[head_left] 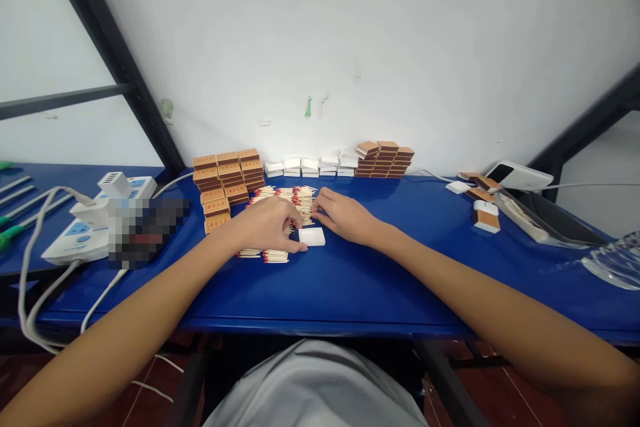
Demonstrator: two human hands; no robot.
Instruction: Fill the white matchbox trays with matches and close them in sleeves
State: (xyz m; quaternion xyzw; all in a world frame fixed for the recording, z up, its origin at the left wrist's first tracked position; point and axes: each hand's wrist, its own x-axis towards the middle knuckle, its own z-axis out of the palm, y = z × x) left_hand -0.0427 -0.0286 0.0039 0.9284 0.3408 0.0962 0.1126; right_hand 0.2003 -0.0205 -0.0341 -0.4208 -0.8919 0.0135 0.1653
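A small white matchbox tray (313, 237) lies on the blue table between my hands. My left hand (270, 223) arches over the matches, thumb and forefinger apart, with the thumb tip at the tray's left edge. My right hand (345, 215) is beyond the tray's right corner, its fingers curled in and their tips at the right edge of the match pile. Whatever those fingertips may pinch is too small to make out. Red-tipped matches (303, 197) lie in rows behind the tray, and more matches (276, 256) are in front of my left hand, which hides part of them.
Orange-brown matchboxes (229, 170) are stacked at the left, and another matchbox stack (385, 161) stands at the back right. Between them sit several white trays (301, 167). A power strip (83, 233) with cables is far left; a white device (520, 175) and loose matchboxes are far right.
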